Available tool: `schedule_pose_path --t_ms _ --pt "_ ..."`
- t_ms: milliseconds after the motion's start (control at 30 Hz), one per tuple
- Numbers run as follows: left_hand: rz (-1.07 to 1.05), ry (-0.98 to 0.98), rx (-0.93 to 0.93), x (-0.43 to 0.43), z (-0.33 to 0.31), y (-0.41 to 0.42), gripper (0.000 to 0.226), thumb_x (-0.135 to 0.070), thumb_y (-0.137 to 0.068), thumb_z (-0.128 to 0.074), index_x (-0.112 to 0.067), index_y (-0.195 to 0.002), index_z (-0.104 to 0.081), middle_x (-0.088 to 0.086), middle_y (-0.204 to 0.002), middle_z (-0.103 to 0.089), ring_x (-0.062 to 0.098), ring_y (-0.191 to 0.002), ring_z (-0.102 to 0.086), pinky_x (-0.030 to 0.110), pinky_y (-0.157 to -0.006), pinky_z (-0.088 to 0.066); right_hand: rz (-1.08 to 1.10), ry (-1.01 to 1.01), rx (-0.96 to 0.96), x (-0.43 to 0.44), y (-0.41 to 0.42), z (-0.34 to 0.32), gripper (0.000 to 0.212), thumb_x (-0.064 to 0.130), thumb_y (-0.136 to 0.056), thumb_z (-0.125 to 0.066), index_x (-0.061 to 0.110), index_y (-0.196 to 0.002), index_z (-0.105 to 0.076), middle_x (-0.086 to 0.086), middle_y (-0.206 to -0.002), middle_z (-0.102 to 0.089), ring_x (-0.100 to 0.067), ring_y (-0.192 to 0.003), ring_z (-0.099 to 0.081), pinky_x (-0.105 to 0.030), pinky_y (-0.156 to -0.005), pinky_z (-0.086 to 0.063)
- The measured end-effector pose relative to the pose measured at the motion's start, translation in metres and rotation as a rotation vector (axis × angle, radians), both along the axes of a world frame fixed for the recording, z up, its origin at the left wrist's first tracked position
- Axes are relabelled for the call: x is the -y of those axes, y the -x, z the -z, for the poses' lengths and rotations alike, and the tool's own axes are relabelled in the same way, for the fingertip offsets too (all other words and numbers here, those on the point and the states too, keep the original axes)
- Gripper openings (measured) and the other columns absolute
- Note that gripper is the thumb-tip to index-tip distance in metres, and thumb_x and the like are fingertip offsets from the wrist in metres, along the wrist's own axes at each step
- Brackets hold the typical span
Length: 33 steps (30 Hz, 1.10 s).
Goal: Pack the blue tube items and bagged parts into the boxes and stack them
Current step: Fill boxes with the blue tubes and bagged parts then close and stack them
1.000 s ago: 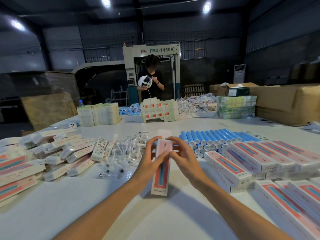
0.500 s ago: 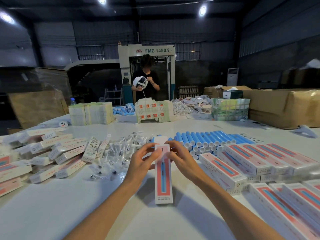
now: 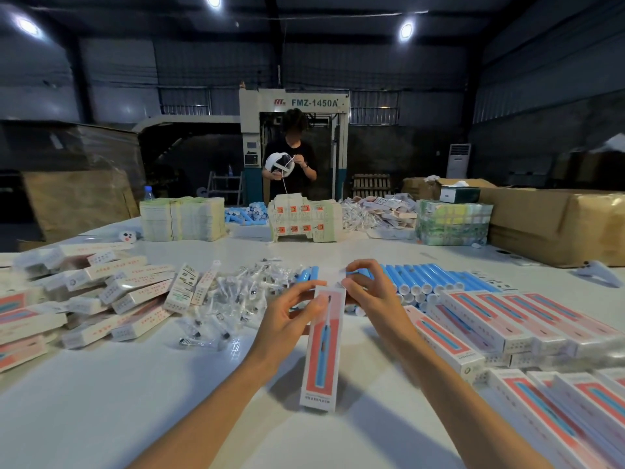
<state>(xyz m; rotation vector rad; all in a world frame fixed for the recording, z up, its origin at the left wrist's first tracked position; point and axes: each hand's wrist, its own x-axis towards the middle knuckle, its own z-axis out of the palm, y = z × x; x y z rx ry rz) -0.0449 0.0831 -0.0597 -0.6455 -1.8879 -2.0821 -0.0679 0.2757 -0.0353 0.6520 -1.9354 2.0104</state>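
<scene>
My left hand (image 3: 287,321) has the long white cardboard box (image 3: 319,360), the one with a red panel and a blue tube printed on its face. The fingers are curled round its upper left edge. The box stands tilted between my two forearms, top end away from me and near end low over the white table (image 3: 101,411); I can't tell whether it touches. My right hand (image 3: 368,294) is up at the top end, fingers bent, thumb and forefinger pinching the small white end flap (image 3: 341,274).

Just behind my right hand, the loose blue plastic tubes with white caps (image 3: 426,277) lie side by side in a stacked row. Behind my left hand is the jumble of small clear bagged parts (image 3: 233,299), spilling toward me. To my right, rows of the same red-and-white boxes (image 3: 490,319) lie packed tight, close against my right forearm. To my left is a loose heap of white boxes with red lettering (image 3: 118,292), lying every which way.

Across the table there are bundles of flat pale cartons (image 3: 182,220), more blue tubes, and a person in a black shirt (image 3: 292,164) handling a white round object. A big brown cardboard carton (image 3: 558,228) sits at the far right.
</scene>
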Motion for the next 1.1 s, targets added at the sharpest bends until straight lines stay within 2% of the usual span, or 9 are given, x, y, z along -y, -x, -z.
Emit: schedule_pose_path --t_ms 133,267,433,533,633,800,900,967,1100 --pt "0.004 0.024 -0.004 0.002 -0.003 -0.002 0.025 -0.040 -0.096 -0.073 -0.038 -0.120 -0.075 0.000 -0.115 -0.078 0.024 -0.105 -0.077 0.030 -0.075 -0.063 -0.033 -0.088 0.014 -0.007 0.003 -0.006 0.019 0.013 -0.103 -0.063 0.013 -0.123 -0.064 -0.010 -0.099 -0.080 -0.034 -0.091 -0.077 -0.036 -0.078 -0.064" --pt "0.016 0.043 -0.013 0.002 -0.003 -0.002 0.024 -0.041 -0.098 -0.073 -0.043 -0.121 -0.075 0.000 -0.114 -0.078 0.023 -0.105 -0.078 0.029 -0.076 -0.063 0.052 -0.190 -0.143 -0.010 0.002 -0.006 0.015 0.007 -0.103 -0.062 0.015 -0.114 -0.068 -0.008 -0.088 -0.078 -0.028 -0.080 -0.076 -0.043 -0.074 -0.064" --pt "-0.016 0.062 -0.009 0.002 -0.002 -0.002 0.024 -0.044 -0.096 -0.072 -0.044 -0.120 -0.074 -0.001 -0.111 -0.079 0.023 -0.100 -0.079 0.030 -0.075 -0.064 0.175 -0.309 -0.301 -0.008 0.003 -0.001 0.013 0.005 -0.102 -0.064 0.013 -0.106 -0.073 0.003 -0.087 -0.075 -0.018 -0.073 -0.074 -0.024 -0.069 -0.056" --pt "-0.066 0.092 -0.017 0.003 0.002 -0.001 0.021 -0.050 -0.093 -0.072 -0.053 -0.113 -0.074 -0.005 -0.108 -0.080 0.019 -0.099 -0.079 0.029 -0.077 -0.064 0.165 -0.350 -0.249 -0.008 0.002 0.000 0.018 0.005 -0.102 -0.062 0.017 -0.106 -0.075 0.001 -0.096 -0.077 -0.016 -0.083 -0.077 -0.032 -0.074 -0.062" --pt "-0.094 0.137 -0.030 0.004 0.006 0.002 0.024 -0.055 -0.093 -0.069 -0.052 -0.117 -0.073 -0.008 -0.111 -0.079 0.017 -0.104 -0.077 0.034 -0.087 -0.064 0.107 -0.308 -0.174 -0.006 -0.004 -0.004 0.015 0.023 -0.102 -0.063 0.029 -0.098 -0.076 0.007 -0.096 -0.078 -0.016 -0.090 -0.076 -0.033 -0.075 -0.064" --pt "-0.098 0.205 -0.039 -0.002 0.010 0.000 0.040 -0.067 -0.100 -0.058 -0.048 -0.135 -0.061 -0.012 -0.115 -0.077 0.015 -0.099 -0.078 0.029 -0.078 -0.062 0.036 -0.095 -0.060 -0.003 -0.006 -0.011 0.007 0.019 -0.097 -0.074 0.012 -0.097 -0.076 -0.010 -0.094 -0.078 -0.025 -0.092 -0.077 -0.045 -0.080 -0.065" --pt "-0.069 0.169 -0.040 -0.008 0.013 -0.001 0.036 -0.058 -0.108 -0.052 -0.046 -0.142 -0.052 -0.011 -0.119 -0.073 0.024 -0.095 -0.079 0.041 -0.077 -0.067 -0.027 -0.034 0.025 -0.001 -0.009 -0.013 0.005 0.016 -0.093 -0.078 0.011 -0.096 -0.077 -0.012 -0.097 -0.078 -0.027 -0.096 -0.076 -0.038 -0.079 -0.064" --pt "-0.003 0.073 -0.016 -0.008 0.012 -0.002 0.039 -0.046 -0.111 -0.053 -0.040 -0.148 -0.044 -0.006 -0.125 -0.071 0.034 -0.094 -0.080 0.051 -0.074 -0.067 -0.038 -0.009 0.082 -0.001 -0.008 -0.014 0.005 0.012 -0.091 -0.079 0.010 -0.095 -0.077 -0.014 -0.100 -0.077 -0.031 -0.098 -0.075 -0.043 -0.084 -0.065" --pt "0.007 0.045 -0.006 -0.007 0.011 -0.004 0.041 -0.043 -0.112 -0.053 -0.040 -0.149 -0.037 -0.004 -0.125 -0.069 0.041 -0.089 -0.079 0.052 -0.071 -0.066 -0.067 0.019 0.165 0.001 -0.007 -0.015 0.004 0.008 -0.088 -0.080 0.009 -0.092 -0.079 -0.012 -0.103 -0.078 -0.030 -0.100 -0.075 -0.045 -0.090 -0.063"
